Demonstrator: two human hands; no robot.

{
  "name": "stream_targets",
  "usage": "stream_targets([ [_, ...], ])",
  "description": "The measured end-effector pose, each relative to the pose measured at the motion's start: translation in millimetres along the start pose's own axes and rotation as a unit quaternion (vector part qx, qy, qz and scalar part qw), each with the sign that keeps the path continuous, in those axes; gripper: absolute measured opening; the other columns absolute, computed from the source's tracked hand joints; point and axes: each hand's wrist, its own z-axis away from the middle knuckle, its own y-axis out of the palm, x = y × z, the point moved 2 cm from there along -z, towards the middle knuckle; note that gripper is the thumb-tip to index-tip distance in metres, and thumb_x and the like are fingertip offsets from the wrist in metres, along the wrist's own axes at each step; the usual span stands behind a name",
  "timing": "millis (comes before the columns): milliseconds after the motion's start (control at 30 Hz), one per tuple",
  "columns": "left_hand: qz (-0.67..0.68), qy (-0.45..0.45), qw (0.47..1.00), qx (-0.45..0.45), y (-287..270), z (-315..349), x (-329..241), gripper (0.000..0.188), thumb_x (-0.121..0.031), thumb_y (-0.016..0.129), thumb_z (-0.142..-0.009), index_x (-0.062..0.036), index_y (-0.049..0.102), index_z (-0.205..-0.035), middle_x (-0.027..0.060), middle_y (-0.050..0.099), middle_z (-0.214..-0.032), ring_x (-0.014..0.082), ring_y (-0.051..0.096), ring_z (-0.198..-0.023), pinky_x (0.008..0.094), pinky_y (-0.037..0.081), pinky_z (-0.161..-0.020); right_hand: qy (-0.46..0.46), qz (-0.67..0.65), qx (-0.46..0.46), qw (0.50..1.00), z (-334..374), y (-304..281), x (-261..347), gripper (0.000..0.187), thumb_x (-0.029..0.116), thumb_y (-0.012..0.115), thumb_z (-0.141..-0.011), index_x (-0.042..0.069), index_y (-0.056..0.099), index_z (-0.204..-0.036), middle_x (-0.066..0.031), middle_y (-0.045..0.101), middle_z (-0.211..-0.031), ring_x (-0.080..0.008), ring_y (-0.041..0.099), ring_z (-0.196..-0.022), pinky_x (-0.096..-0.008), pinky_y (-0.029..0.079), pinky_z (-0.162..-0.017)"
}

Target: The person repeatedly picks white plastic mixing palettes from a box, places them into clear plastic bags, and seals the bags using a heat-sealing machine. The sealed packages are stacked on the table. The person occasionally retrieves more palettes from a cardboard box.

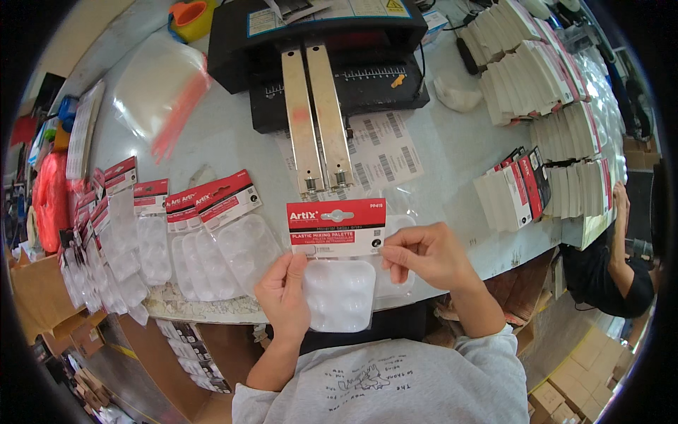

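Observation:
A bagged white plastic paint palette [340,293] with a red, black and white header card [337,230] is held in front of me, above the table's near edge. My left hand [284,293] pinches the lower left corner of the card between thumb and fingers. At the card's lower right corner my right hand [429,258] is closed, thumb against curled fingers. Another clear-bagged white palette [397,279] shows partly behind the held one. Just beyond the card are the ends of two metal bars [311,127] on a black machine [233,46].
Several carded palettes [240,240] lie overlapping at the left. Farther back is a stack of clear bags [155,85] with red edges. Stacks of header cards [530,78] fill the right side. A barcode label sheet [385,152] lies under the machine. Another person's arm [620,233] is at the far right.

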Motion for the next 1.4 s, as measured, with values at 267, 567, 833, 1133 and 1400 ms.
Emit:
stream_targets([
  [267,-0.047,0.044,0.996,0.056,10,-17,-9,0.022,-0.017,0.044,-0.096,-0.0002,0.054,-0.087,0.0,0.05,-0.073,0.0058,0.04,-0.07,0.0209,0.036,-0.065,0.014,-0.146,-0.015,0.989,-31,12,8,0.015,0.01,0.06,-0.084,-0.002,0.062,-0.077,-0.0043,0.058,-0.064,-0.0093,0.052,-0.048,-0.0219,0.042,-0.044],
  [567,-0.032,0.049,0.997,0.045,14,-32,1,0.022,-0.016,0.044,-0.096,-0.0023,0.046,-0.078,-0.0014,0.042,-0.069,0.0058,0.035,-0.067,0.0198,0.033,-0.062,-0.025,-0.124,-0.062,0.99,-41,9,-4,0.013,0.008,0.059,-0.084,-0.003,0.062,-0.077,-0.0056,0.057,-0.064,-0.0109,0.052,-0.048,-0.0216,0.04,-0.043],
  [833,-0.051,0.07,0.995,0.04,20,-68,8,0.028,-0.018,0.045,-0.096,-0.0027,0.043,-0.073,-0.0021,0.041,-0.065,0.0063,0.034,-0.064,0.0202,0.032,-0.059,-0.065,-0.128,-0.081,0.986,-71,2,-6,0.016,0.011,0.06,-0.084,-0.003,0.063,-0.081,-0.0056,0.06,-0.067,-0.01,0.054,-0.051,-0.0233,0.045,-0.048],
  [1133,-0.168,0.072,0.979,-0.092,-38,-73,-31,0.024,-0.021,0.048,-0.094,0.0003,0.057,-0.088,0.0012,0.053,-0.072,0.0094,0.048,-0.073,0.0241,0.04,-0.07,-0.218,0.434,-0.468,0.739,1,-61,59,0.037,0.009,0.074,-0.071,0.004,0.062,-0.105,-0.0067,0.065,-0.092,-0.016,0.059,-0.083,-0.03,0.047,-0.078],
  [1400,-0.486,0.264,0.833,0.004,-41,-36,5,0.024,-0.018,0.068,-0.076,-0.0021,0.056,-0.09,0.02,0.046,-0.113,0.0343,0.044,-0.106,0.041,0.036,-0.09,-0.134,0.461,-0.479,0.735,50,-195,-2,0.078,0.03,0.079,-0.067,-0.002,0.043,-0.129,-0.0191,0.058,-0.115,-0.0234,0.058,-0.102,-0.0325,0.043,-0.09],
])
